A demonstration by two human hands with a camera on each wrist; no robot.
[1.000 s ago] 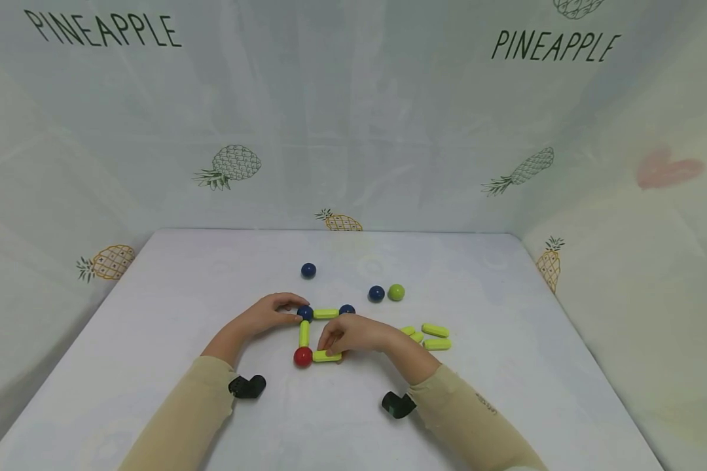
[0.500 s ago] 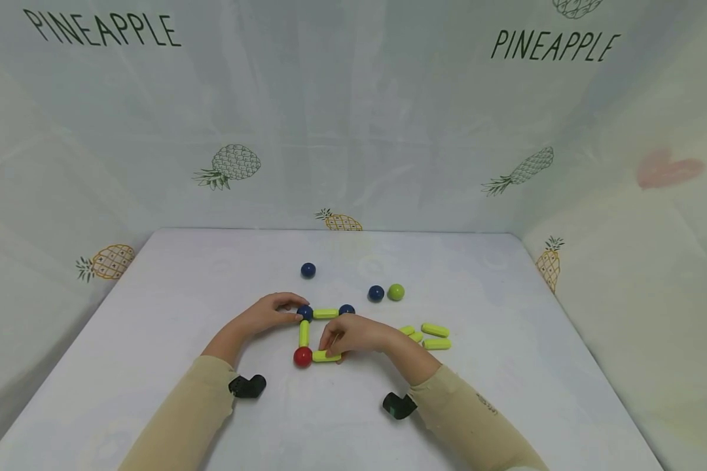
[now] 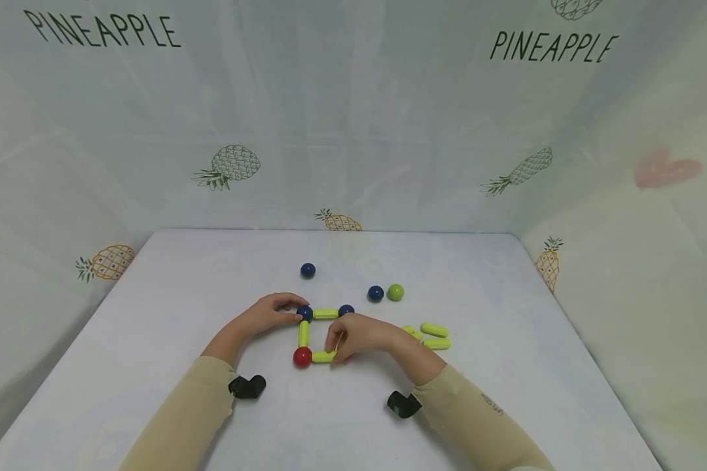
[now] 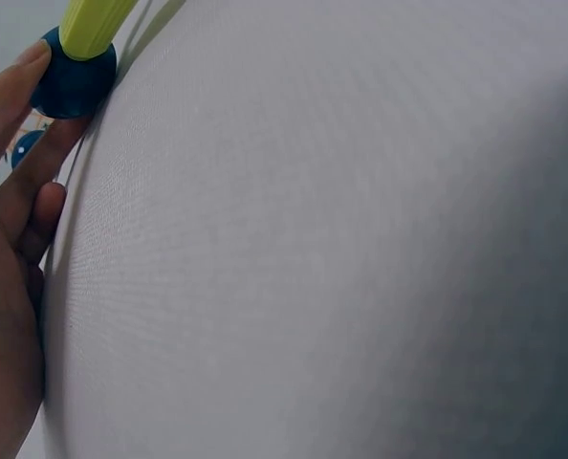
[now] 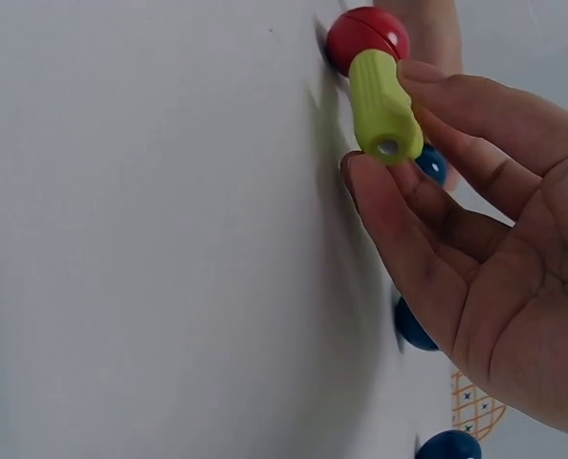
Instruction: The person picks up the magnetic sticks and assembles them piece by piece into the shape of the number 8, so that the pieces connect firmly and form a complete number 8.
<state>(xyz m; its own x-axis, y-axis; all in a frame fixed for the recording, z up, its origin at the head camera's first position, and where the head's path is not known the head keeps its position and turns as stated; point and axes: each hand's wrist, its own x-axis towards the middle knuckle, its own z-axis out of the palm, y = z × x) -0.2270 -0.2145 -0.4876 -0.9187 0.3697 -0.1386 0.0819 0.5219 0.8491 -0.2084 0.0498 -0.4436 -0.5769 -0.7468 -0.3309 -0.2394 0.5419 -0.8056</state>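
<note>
My left hand (image 3: 271, 311) pinches a blue ball (image 3: 305, 314), the back left corner of a frame of balls and yellow-green toy building rods on the table. From this ball one rod (image 3: 326, 314) runs right to a second blue ball (image 3: 346, 310). Another rod (image 3: 303, 334) comes forward to a red ball (image 3: 302, 357). A front rod (image 3: 323, 357) extends right from the red ball. Around its free end are the loosely bent, parted fingers of my right hand (image 3: 359, 337). In the right wrist view, the front rod (image 5: 380, 105) shows a small metal tip.
Behind the frame lie a loose blue ball (image 3: 308, 270), another blue ball (image 3: 375, 294) and a green ball (image 3: 395, 292). Several loose rods (image 3: 435, 330) lie right of my right hand. A pineapple-print cloth (image 3: 353, 131) hangs behind the white table (image 3: 212, 261).
My right hand has shifted slightly right along the front rod, its fingers now at the rod's end. The left hand and the joined pieces look unmoved.
</note>
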